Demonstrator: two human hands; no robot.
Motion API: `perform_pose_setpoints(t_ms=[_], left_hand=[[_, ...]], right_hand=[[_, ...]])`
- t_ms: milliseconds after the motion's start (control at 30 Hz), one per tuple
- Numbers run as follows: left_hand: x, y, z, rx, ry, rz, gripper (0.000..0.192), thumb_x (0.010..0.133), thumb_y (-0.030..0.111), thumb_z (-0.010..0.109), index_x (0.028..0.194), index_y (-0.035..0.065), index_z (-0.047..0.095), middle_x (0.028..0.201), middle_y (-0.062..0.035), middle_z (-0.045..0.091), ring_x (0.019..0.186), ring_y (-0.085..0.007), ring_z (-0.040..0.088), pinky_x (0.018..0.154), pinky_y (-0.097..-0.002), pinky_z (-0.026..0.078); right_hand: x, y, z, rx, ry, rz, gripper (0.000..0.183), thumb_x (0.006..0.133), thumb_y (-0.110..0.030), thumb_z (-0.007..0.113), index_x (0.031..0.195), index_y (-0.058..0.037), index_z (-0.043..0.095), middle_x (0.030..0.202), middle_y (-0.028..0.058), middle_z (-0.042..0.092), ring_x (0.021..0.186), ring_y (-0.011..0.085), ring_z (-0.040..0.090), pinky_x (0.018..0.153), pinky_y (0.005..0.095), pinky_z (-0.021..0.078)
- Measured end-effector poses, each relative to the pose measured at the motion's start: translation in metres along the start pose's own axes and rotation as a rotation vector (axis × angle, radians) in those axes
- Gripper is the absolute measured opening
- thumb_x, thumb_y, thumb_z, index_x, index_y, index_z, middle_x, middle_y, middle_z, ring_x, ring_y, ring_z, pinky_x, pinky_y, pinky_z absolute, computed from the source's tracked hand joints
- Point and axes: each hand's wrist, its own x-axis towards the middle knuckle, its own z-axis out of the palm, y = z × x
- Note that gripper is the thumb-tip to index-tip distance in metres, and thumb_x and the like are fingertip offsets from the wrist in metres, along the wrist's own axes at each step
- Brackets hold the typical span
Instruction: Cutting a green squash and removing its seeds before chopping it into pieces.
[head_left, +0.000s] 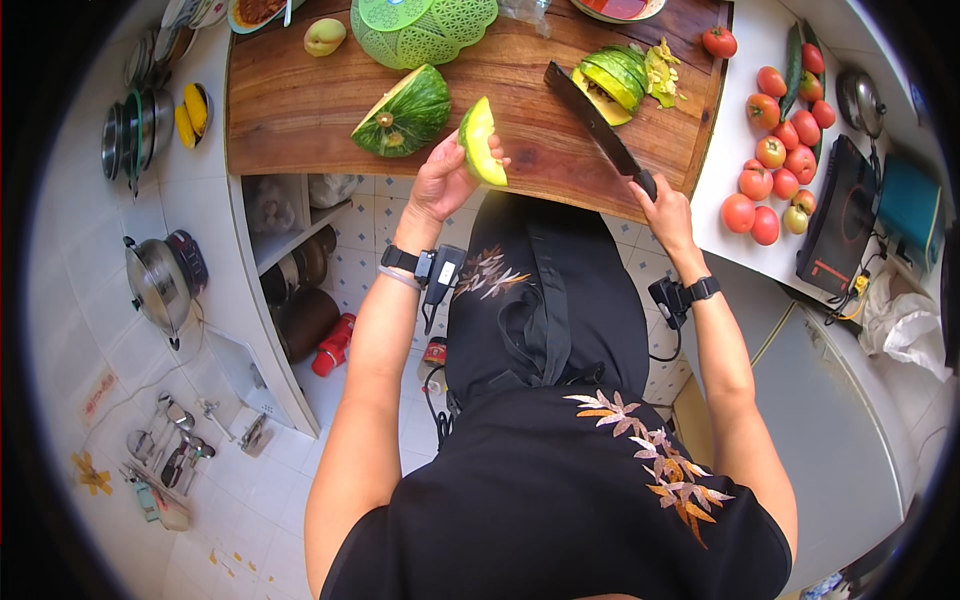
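Note:
My left hand (441, 180) grips a curved wedge of green-skinned squash (481, 142), raised just over the front edge of the wooden table (300, 112). In my right hand (666, 214) is the handle of a black-bladed kitchen knife (596, 124), its blade slanting up and left. Beyond the blade sit cut squash wedges (616, 75), grouped together, with seeds showing at their near side. Scraped pulp and seeds (663, 71) lie to their right. A larger uncut squash piece (405, 112), stem end facing me, rests left of the wedge I hold.
A green plastic basket (420, 30) and a peach-like fruit (325, 37) stand at the back. Several tomatoes (785, 135) and a cucumber (792, 71) cover the white counter to the right, beside an induction cooker (838, 217). A bowl of red liquid (621, 7) sits at the far edge.

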Motion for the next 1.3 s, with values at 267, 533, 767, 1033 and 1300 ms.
perform_pose_setpoints(t_ms=[267,533,767,1033,1300], left_hand=[[0.044,-0.048,-0.011,1.623,0.361,0.014,0.045,0.072,0.008,0.067,0.108,0.0027,0.041,0.098,-0.0162,0.054,0.094,-0.031,0.052,0.082,-0.04,0.042],[0.042,-0.071,-0.018,2.17,0.309,0.3,0.041,0.067,0.012,0.068,0.104,0.0069,0.051,0.102,-0.0124,0.052,0.096,-0.0306,0.047,0.081,-0.0402,0.037],[0.037,-0.064,-0.016,2.197,0.267,0.36,0.031,0.067,0.011,0.067,0.096,0.0058,0.056,0.095,-0.0109,0.055,0.091,-0.03,0.049,0.075,-0.0392,0.04],[0.038,-0.067,-0.017,2.252,0.198,0.487,0.02,0.064,0.006,0.064,0.083,0.0054,0.059,0.084,-0.0095,0.056,0.083,-0.0288,0.051,0.068,-0.0375,0.041],[0.042,-0.066,-0.014,2.297,0.147,0.474,0.021,0.064,0.009,0.063,0.084,0.0069,0.059,0.083,-0.0068,0.057,0.082,-0.0256,0.052,0.067,-0.0354,0.042]], right_hand=[[-0.021,-0.007,-0.002,0.043,-0.015,-0.004,0.036,0.082,-0.039,0.059,0.081,-0.0036,0.052,0.061,0.0192,0.058,0.062,0.0384,0.058,0.053,0.044,0.0456],[-0.028,-0.035,-0.005,0.016,-0.002,-0.094,0.028,0.081,-0.032,0.061,0.085,-0.0054,0.052,0.062,0.0167,0.058,0.063,0.0358,0.06,0.053,0.0411,0.0456],[-0.026,-0.056,-0.003,-0.004,0.007,-0.2,0.028,0.082,-0.031,0.06,0.084,-0.0053,0.049,0.065,0.0178,0.059,0.06,0.035,0.059,0.05,0.0419,0.0468],[-0.029,-0.073,-0.002,-0.163,0.026,-0.265,0.03,0.081,-0.029,0.06,0.095,-0.0052,0.048,0.064,0.0147,0.058,0.056,0.0351,0.058,0.051,0.0413,0.0479],[-0.019,-0.07,0.019,0.012,-0.022,-0.353,0.036,0.076,-0.011,0.055,0.108,0.0005,0.043,0.085,0.021,0.052,0.064,0.0384,0.056,0.059,0.0468,0.0474]])
